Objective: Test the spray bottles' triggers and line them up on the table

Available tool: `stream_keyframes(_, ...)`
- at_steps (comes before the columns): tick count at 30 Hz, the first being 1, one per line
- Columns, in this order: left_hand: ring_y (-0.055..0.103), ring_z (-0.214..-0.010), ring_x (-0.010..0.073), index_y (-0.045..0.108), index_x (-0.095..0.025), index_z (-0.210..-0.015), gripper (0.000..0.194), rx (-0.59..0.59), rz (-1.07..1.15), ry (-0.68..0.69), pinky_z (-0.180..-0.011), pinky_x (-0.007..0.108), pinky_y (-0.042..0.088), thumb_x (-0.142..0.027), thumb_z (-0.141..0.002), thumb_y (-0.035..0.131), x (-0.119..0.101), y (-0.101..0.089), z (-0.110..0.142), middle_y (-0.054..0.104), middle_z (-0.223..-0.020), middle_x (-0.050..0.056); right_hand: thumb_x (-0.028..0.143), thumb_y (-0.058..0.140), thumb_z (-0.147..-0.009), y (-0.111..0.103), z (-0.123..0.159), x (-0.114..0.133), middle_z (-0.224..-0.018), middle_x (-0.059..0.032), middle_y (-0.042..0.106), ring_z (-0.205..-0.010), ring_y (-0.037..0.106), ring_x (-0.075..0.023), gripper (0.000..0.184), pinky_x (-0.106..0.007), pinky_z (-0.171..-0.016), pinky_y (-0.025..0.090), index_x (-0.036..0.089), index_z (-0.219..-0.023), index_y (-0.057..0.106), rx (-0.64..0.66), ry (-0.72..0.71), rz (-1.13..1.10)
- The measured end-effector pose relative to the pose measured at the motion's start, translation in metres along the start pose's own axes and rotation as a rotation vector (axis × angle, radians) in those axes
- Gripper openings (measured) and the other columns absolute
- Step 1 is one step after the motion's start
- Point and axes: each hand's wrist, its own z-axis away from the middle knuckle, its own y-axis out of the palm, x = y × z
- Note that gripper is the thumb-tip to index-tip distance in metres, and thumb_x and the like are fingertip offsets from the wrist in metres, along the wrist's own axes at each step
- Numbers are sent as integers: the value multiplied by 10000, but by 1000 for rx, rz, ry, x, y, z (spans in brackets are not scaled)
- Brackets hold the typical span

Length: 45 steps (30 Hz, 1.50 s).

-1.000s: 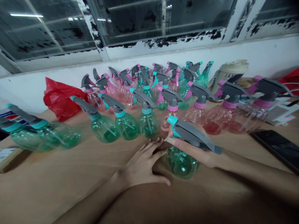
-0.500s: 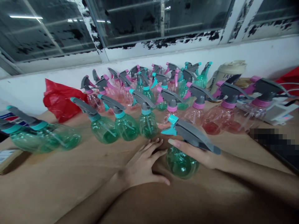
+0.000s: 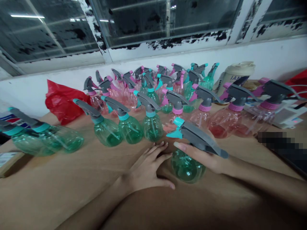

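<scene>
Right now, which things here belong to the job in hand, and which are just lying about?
Job in hand:
clear green plastic spray bottle with grey-and-turquoise trigger top, in your right hand
probably the similar rounded green and pink plastic spray bottles

Apparently just lying about:
crumpled red plastic bag at left
cream cylindrical container

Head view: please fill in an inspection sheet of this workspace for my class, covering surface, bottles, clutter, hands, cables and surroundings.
Surface: wood-toned table, bearing many spray bottles.
Bottles: one green spray bottle in hand; other green bottles and pink bottles beyond.
Clutter: red bag at left; cup marked COFFEE at back right; dark item, partly pixelated, at right.
Hands: left hand palm down, fingers spread; right hand around the green spray bottle's upper part.
Cables: thin white cord, far right.
Surroundings: white wall below windows.
</scene>
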Motion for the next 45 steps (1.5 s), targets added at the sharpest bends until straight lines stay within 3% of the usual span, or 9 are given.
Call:
stream_keyframes(4, 339, -1341, 352, 482, -185, -1332, 929, -4, -5, 1, -1093, 537, 274, -803, -643, 559, 2, 2, 0, 368, -1464, 162, 290, 592, -849, 0, 0, 2, -1024, -26, 672, -912, 641, -192, 238, -359, -836, 527, 261, -1084, 611, 9, 0, -48)
stream_keyframes(9, 297, -1361, 361, 476, -184, -1339, 922, 5, 13, -8, -1087, 545, 278, -792, -652, 565, 0, -1, -1, 335, -1483, 161, 320, 609, -837, 0, -1, 4, -898, -10, 656, -775, 640, -170, 142, -320, -694, 547, 249, -960, 612, 17, 56, -78)
stream_keyframes(15, 267, -1374, 359, 478, -155, -1339, 930, 3, 29, 6, -1104, 543, 246, -778, -656, 579, 0, -3, -1, 309, -1494, 171, 374, 593, -849, 1, -1, 6, -817, -1, 632, -642, 591, -142, 135, -279, -527, 487, 240, -869, 599, 25, 98, -91)
stream_keyframes(25, 268, -1376, 347, 471, -174, -1343, 915, 11, 12, -6, -1108, 531, 246, -771, -659, 586, -1, -3, -1, 296, -1502, 161, 327, 614, -837, 0, -1, 2, -880, -13, 659, -766, 626, -179, 203, -342, -712, 532, 261, -1029, 613, -10, -22, -5)
stream_keyframes(28, 279, -1371, 350, 479, -172, -1338, 917, 13, 16, -8, -1103, 532, 258, -777, -656, 581, -2, -4, -1, 308, -1496, 163, 334, 603, -846, 0, 0, 2, -768, -3, 608, -687, 585, -168, 94, -328, -646, 513, 253, -893, 609, -6, -7, 22)
stream_keyframes(31, 287, -1366, 359, 488, -173, -1331, 922, 18, 18, -15, -1094, 544, 272, -788, -649, 572, -2, -5, -1, 327, -1486, 164, 332, 596, -846, 0, 1, 3, -699, 7, 548, -632, 543, -162, 127, -327, -592, 482, 244, -760, 564, -15, 13, 35)
stream_keyframes(36, 299, -1360, 359, 490, -173, -1328, 921, 18, 6, -14, -1097, 534, 273, -784, -644, 584, -2, -4, -1, 338, -1482, 161, 331, 590, -845, 0, 0, 3, -665, 20, 506, -605, 511, -149, 156, -311, -557, 440, 234, -736, 535, -20, 0, 22)
stream_keyframes(45, 309, -1355, 360, 494, -158, -1322, 924, -4, -6, 12, -1097, 540, 267, -782, -647, 584, 1, 0, 0, 343, -1476, 174, 294, 595, -848, 1, -1, 2, -761, -2, 600, -676, 573, -165, 107, -322, -649, 493, 231, -932, 618, -21, -29, 7)
